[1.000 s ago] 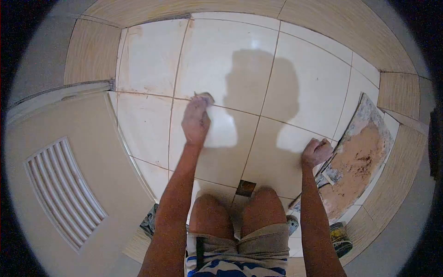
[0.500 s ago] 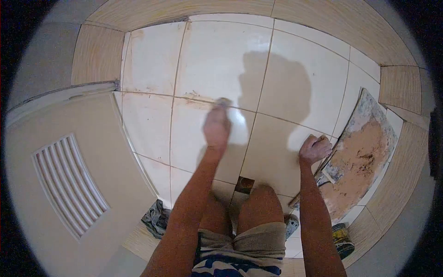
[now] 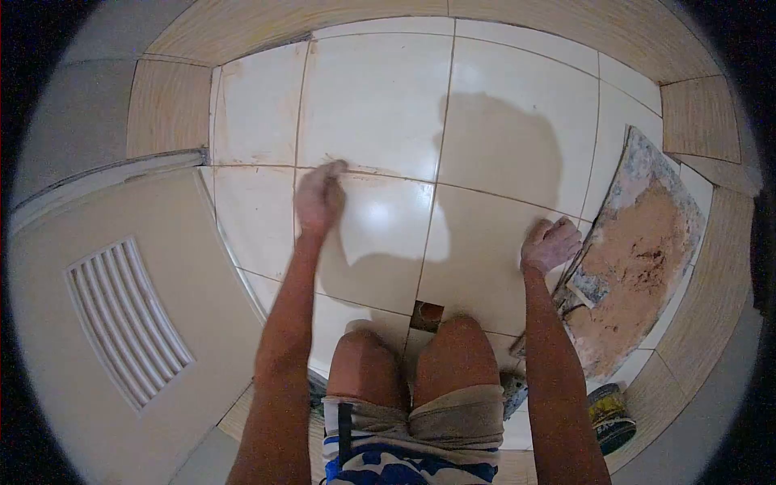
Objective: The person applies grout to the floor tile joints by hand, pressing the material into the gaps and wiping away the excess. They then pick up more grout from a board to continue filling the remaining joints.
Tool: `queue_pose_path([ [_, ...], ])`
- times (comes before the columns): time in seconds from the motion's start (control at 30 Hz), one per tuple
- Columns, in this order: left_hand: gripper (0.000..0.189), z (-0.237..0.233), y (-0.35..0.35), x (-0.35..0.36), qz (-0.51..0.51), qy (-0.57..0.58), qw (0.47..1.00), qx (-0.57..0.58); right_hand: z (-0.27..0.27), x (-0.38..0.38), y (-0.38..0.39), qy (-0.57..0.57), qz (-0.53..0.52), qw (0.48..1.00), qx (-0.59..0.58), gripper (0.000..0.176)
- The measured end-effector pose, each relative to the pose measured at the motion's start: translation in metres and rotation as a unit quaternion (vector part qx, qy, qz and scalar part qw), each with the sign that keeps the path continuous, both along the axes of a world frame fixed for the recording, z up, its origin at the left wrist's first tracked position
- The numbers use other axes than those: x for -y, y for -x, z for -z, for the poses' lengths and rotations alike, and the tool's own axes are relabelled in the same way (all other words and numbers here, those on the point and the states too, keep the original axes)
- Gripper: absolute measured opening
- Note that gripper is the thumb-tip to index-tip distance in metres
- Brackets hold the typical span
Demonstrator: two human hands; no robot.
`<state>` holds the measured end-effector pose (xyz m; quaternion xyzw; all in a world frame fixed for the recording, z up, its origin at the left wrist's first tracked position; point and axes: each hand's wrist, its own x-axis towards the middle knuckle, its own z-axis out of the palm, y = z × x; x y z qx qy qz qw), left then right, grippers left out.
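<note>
My left hand (image 3: pixel 321 196) is closed, its fingertips down at a grout line between the white floor tiles (image 3: pixel 372 97). Whatever it pinches is hidden by the fingers. Brownish-pink smears (image 3: pixel 356 171) lie along that line beside the fingertips. My right hand (image 3: pixel 551 245) makes a fist resting on the tiles, close to the left edge of a stained board (image 3: pixel 634 158). On that board a pinkish-brown paste (image 3: pixel 626 267) is spread. A small flat pale-edged tool or scrap (image 3: pixel 588 289) lies at the board's near left side.
A door with a louvred vent (image 3: pixel 129 323) stands at left. A small square opening (image 3: pixel 427 316) in the floor lies before my knees. A yellow and dark can (image 3: pixel 610 418) is at lower right. Wood-look tiles (image 3: pixel 283 32) border the floor.
My left hand has moved left along the grout line. The right fist stays by the board. The view has shifted slightly.
</note>
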<state>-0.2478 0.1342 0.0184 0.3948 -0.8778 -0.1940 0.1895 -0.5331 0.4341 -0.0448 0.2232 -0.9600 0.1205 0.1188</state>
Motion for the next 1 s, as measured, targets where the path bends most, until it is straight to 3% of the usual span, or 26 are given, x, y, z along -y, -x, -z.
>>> queue_pose_path([
  [0.17,0.029,0.025,0.063,-0.073,0.007,0.020,0.999,-0.033,0.000,-0.002,0.001,-0.022,0.001,1.000,-0.016,0.031],
  [0.27,0.029,-0.003,0.069,-0.070,0.064,-0.043,0.995,-0.058,-0.002,0.000,0.001,0.031,-0.009,0.999,0.002,0.029],
  [0.33,0.030,-0.001,0.041,-0.038,-0.047,-0.068,0.994,0.074,0.001,-0.002,0.002,0.018,-0.005,1.000,0.008,0.030],
  [0.37,0.032,0.019,0.011,-0.014,-0.140,-0.031,0.988,0.059,0.001,-0.003,0.001,0.016,-0.001,1.000,0.008,0.030],
  [0.4,0.031,0.007,-0.008,0.009,-0.154,-0.019,0.988,-0.028,0.001,-0.002,0.001,0.021,-0.009,1.000,-0.001,0.030],
  [0.43,0.028,-0.023,-0.006,0.014,-0.276,-0.084,0.957,0.020,0.000,-0.001,0.001,0.027,-0.017,0.999,-0.011,0.030],
  [0.47,0.025,-0.011,-0.016,0.022,-0.308,-0.051,0.936,0.164,-0.001,-0.003,-0.001,0.024,-0.014,1.000,-0.009,0.030],
  [0.57,0.021,0.018,0.016,-0.029,-0.218,0.031,0.973,0.074,-0.004,0.001,-0.001,0.028,0.013,1.000,-0.003,0.029],
  [0.6,0.024,0.017,0.045,-0.058,-0.191,-0.028,0.981,0.034,-0.006,0.001,-0.002,0.016,0.014,1.000,0.004,0.029],
  [0.63,0.031,0.027,0.073,-0.084,-0.120,0.032,0.992,0.014,-0.008,0.003,-0.002,0.006,0.013,1.000,0.009,0.030],
  [0.7,0.033,0.025,0.124,-0.125,-0.041,-0.019,0.997,-0.060,-0.001,0.000,-0.005,0.006,0.016,1.000,0.009,0.030],
  [0.8,0.030,0.010,0.140,-0.120,-0.011,-0.057,0.991,-0.120,-0.009,0.003,0.000,0.002,0.036,0.999,0.037,0.031],
  [0.9,0.031,-0.029,0.125,-0.092,-0.195,-0.158,0.965,-0.073,-0.009,-0.002,-0.003,-0.041,0.066,0.990,0.119,0.031],
  [0.93,0.031,-0.022,0.124,-0.095,-0.193,-0.158,0.966,-0.073,-0.010,0.000,-0.006,-0.012,0.057,0.994,0.091,0.032],
  [1.0,0.031,0.004,0.121,-0.102,-0.141,0.030,0.990,-0.008,-0.003,0.002,-0.002,0.025,0.053,0.997,0.057,0.032],
])
